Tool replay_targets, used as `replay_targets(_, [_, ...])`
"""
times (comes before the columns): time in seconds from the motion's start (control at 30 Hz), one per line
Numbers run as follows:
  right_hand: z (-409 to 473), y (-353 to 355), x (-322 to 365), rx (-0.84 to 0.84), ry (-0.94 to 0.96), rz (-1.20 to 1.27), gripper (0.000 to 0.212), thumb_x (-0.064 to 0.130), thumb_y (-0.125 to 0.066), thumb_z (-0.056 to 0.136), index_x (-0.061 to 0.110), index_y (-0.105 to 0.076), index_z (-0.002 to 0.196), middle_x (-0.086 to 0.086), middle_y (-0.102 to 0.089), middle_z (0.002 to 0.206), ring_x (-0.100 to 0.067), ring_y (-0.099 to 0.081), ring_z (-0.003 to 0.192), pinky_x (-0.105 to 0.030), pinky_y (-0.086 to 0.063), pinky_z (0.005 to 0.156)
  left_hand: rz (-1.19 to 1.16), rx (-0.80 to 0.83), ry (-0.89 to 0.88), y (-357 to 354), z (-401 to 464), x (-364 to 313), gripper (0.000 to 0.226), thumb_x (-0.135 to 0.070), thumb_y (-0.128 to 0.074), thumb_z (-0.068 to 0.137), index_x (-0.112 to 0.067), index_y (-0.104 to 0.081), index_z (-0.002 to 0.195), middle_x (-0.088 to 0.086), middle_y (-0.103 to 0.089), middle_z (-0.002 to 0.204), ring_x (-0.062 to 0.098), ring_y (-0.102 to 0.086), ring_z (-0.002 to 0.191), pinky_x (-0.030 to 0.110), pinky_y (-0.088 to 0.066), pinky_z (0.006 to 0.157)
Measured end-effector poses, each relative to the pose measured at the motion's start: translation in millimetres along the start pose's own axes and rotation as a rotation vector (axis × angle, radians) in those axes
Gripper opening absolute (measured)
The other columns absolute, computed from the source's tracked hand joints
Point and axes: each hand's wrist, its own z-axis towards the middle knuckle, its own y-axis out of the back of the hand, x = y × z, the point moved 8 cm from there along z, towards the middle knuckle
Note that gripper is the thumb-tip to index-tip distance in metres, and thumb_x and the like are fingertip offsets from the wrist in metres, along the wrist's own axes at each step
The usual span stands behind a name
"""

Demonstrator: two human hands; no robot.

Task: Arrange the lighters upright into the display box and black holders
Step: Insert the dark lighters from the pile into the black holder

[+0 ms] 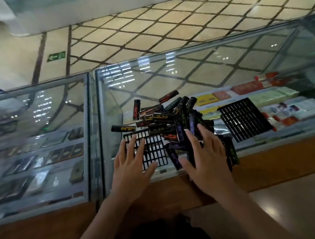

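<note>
A loose pile of black lighters (168,118) with red, yellow, green and purple print lies flat on the glass counter top (214,67). One black grid holder (155,151) lies partly under the pile's near left side. My left hand (131,163) is spread flat over that holder's left part, fingers straight. My right hand (207,157) is spread over the pile's near right side, fingertips touching purple-printed lighters. A second black grid holder (245,118) lies to the right of the pile. No display box is in view.
The glass counter holds cartons and packs (247,90) on shelves beneath the top. A second glass case (38,137) adjoins on the left, with a metal seam (94,123) between them. A wooden edge (266,160) runs along the near side. Tiled floor lies beyond.
</note>
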Motion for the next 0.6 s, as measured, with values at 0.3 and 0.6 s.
replay_targets(0.3, [27.7,-8.7,-5.3,0.059,0.067,-0.093,0.075,0.068,-0.037,0.093,0.038,-0.009,0.156,-0.007,0.000,0.165,-0.032,-0.002,0.152,-0.049,-0.014,0.121,0.042,0.000,-0.002,-0.7,-2.5,8.8,0.077,-0.075,-0.010,0.086,-0.044,0.014,0.151,-0.019,0.033,0.157,0.010,0.040,0.141,0.041,0.009,0.116])
replay_targets(0.6, [32.5,-13.8,6.1,0.074,0.102,-0.096,0.073,0.068,-0.027,0.090,0.040,-0.014,0.155,-0.005,-0.003,0.165,-0.029,-0.002,0.152,-0.054,-0.013,0.121,-0.014,-0.002,0.045,-4.0,-31.0,35.2,0.076,-0.073,-0.017,0.088,-0.045,0.013,0.153,-0.019,0.033,0.157,0.011,0.038,0.142,0.043,0.011,0.118])
